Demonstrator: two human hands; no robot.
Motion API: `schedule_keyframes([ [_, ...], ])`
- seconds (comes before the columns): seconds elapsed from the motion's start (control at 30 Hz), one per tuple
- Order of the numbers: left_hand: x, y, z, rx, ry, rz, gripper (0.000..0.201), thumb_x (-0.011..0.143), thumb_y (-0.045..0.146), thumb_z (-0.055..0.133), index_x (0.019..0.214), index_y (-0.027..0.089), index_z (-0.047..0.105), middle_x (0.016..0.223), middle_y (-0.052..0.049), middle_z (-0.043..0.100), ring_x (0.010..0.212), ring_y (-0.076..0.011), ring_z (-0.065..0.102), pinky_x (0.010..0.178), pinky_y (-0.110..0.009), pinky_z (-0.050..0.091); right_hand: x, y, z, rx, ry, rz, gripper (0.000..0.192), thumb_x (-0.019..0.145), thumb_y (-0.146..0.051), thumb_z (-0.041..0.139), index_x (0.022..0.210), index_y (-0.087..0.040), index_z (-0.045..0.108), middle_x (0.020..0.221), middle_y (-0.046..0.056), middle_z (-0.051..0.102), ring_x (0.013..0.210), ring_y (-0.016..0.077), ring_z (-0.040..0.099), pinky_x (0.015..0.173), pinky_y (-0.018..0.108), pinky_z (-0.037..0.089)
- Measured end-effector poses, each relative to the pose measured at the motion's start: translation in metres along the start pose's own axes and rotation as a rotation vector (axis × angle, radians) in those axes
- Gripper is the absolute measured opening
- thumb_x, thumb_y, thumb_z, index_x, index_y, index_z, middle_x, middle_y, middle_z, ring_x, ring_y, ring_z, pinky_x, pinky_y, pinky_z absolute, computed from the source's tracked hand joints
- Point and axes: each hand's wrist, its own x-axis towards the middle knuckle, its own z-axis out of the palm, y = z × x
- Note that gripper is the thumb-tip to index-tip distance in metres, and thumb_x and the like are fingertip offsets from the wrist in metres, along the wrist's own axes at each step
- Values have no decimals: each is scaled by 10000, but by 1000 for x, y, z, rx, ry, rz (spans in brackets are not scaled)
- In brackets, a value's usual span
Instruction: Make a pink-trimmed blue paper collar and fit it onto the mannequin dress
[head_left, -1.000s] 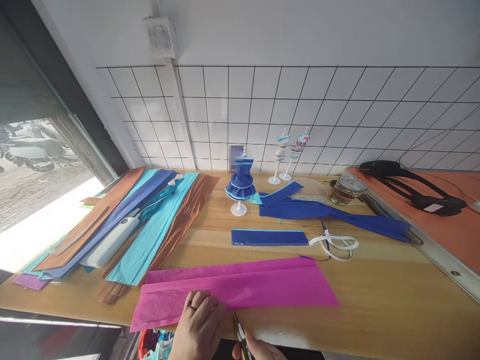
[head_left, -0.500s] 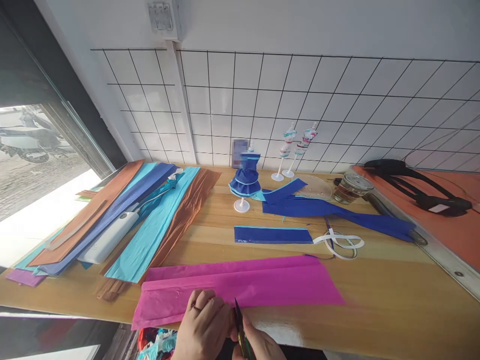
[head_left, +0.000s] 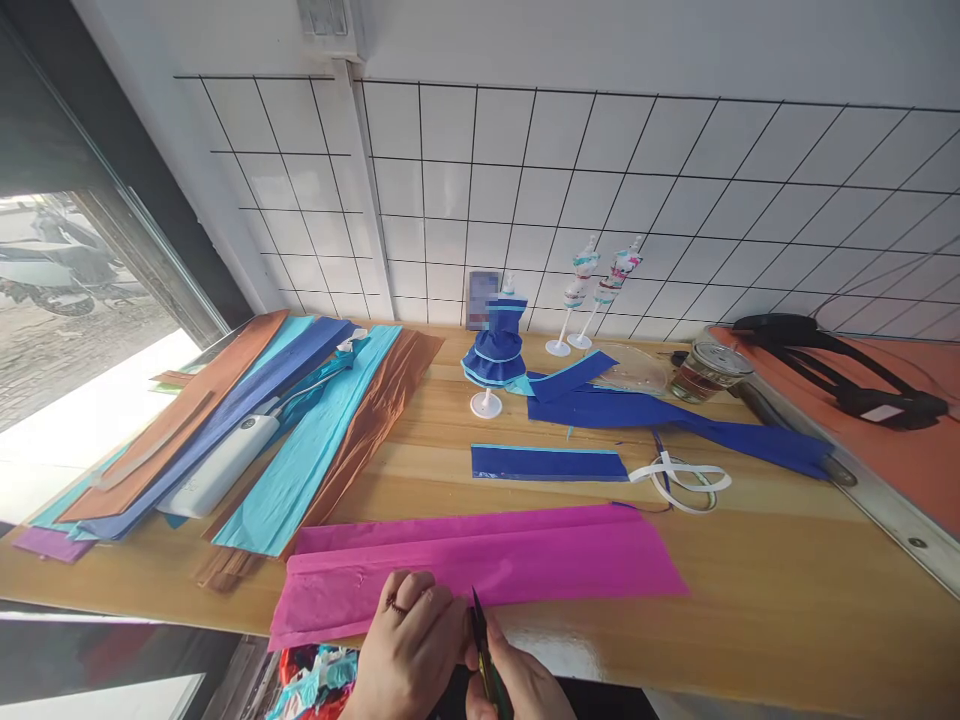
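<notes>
My left hand (head_left: 412,640), with a ring on one finger, is closed, its fingers curled over the near edge of a magenta paper or fabric sheet (head_left: 525,565). Whatever it pinches is hidden behind the knuckles. Close against it, my right hand (head_left: 521,680) grips small scissors (head_left: 481,635) with dark pointed tips. The tips point up and away from me, beside the left fingertips. The magenta sheet lies flat with a fold along its length.
Orange, turquoise and blue strips (head_left: 315,450) lie at left with a white power bank (head_left: 217,465). Behind stand a small dress form in a blue dress (head_left: 495,345) and two white stands. Blue strips (head_left: 551,463), a white ribbon (head_left: 679,470) and a glass jar (head_left: 709,372) are at right.
The view has tilted slightly, so the table things sit a little higher in it. Both hands and the scissors keep nearly the same position beside each other.
</notes>
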Motion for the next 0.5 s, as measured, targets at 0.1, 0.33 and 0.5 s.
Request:
schedule_keyframes([
  [0.1,1,0,-1,5,-7,7,154,823,130,467,779,172,609,614,-12,560,690,-162,502,673,-320,381,-3,-1,-1,14,-29,-14,622,614,-797,400,649,-185,503,413,-68,401,388,70,376,436,195,326],
  [0.33,2,0,-1,-18,0,3,146,829,133,472,798,165,611,626,-16,573,691,-168,500,669,-324,374,-2,-1,-1,5,-39,-3,599,620,-790,415,650,-195,483,416,-65,394,373,71,350,415,200,307],
  [0.5,2,1,-1,-12,-8,10,143,815,109,485,782,168,610,628,-15,567,697,-172,506,671,-324,374,4,2,-3,14,-48,60,630,593,-826,370,649,-205,461,384,-79,369,337,61,313,395,193,277],
])
